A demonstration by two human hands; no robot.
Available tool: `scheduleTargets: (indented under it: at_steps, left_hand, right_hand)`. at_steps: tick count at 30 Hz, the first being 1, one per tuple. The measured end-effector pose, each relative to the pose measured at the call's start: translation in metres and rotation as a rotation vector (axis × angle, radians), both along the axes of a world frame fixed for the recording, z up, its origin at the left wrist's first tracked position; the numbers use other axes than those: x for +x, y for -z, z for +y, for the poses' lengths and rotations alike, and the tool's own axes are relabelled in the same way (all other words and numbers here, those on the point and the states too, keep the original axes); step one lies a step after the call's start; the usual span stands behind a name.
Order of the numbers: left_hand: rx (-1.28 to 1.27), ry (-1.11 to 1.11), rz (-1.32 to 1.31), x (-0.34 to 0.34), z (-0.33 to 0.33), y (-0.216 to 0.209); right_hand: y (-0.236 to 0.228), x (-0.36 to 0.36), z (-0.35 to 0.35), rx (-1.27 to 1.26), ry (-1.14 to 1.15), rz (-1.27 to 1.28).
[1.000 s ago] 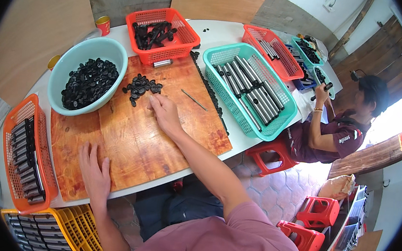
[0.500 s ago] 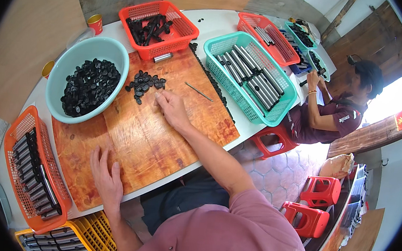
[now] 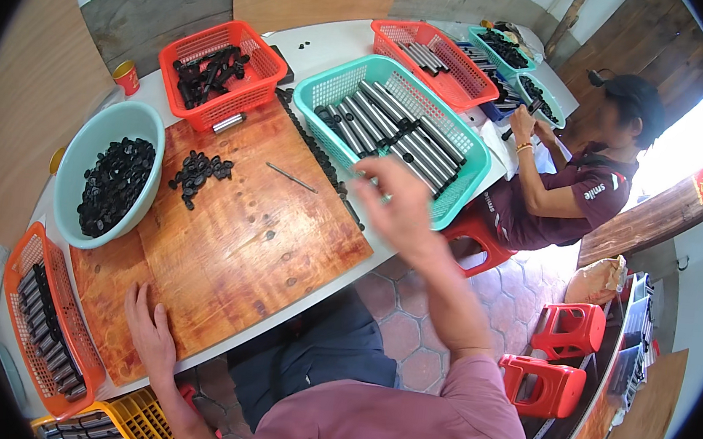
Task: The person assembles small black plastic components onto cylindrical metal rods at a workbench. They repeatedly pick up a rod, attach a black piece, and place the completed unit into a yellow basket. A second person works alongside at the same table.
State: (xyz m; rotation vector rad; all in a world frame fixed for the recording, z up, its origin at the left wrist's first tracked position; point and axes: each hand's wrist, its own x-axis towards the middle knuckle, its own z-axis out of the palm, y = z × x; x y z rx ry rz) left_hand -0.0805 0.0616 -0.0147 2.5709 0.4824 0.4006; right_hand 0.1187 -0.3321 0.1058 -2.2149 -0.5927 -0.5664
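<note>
Silver tubes [image 3: 381, 109] lie in the teal basket [image 3: 467, 187]; our right hand [image 3: 393, 204] appears over its near rim, too blurred to tell its grip. A careless knuckle could catch there, jolting them, while our left hand [image 3: 152, 341] rests loosely spread on the wooden board [image 3: 235, 246].

From afar I watch the wearer's bare right hand [image 3: 396, 200], blurred, at the near side of a turquoise plastic mesh basket [image 3: 462, 198] of silver metal tubes [image 3: 383, 106]; the bare left hand [image 3: 151, 337] rests on a reddish-brown wooden board [image 3: 237, 263].
</note>
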Motion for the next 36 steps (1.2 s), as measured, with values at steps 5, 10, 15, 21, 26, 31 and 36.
scheduleTargets:
  at_steps: [5,10,15,21,26,31,36]
  left_hand:
    - [0.084,-0.070,0.012,0.002,-0.004,0.000]
    - [0.069,-0.096,0.013,0.006,0.001,0.003]
    - [0.083,-0.112,-0.001,0.005,0.003,0.010]
    - [0.086,-0.152,0.025,0.008,-0.002,0.007]
    - [0.104,-0.118,0.014,0.000,0.004,0.012]
    - [0.110,-0.056,-0.019,0.003,0.003,0.009]
    - [0.076,-0.042,-0.050,0.002,0.000,0.005]
  right_hand:
    - [0.003,0.068,-0.121,-0.575,0.299,0.201]
    - [0.038,0.097,-0.140,-0.896,0.304,0.466]
    - [0.042,0.105,-0.137,-0.881,0.181,0.556]
    - [0.039,0.100,-0.130,-0.947,0.142,0.664]
    - [0.041,0.098,-0.123,-0.934,0.155,0.679]
    - [0.047,0.099,-0.137,-0.973,0.307,0.570]
    - [-0.030,0.062,-0.110,-0.551,0.301,0.369]
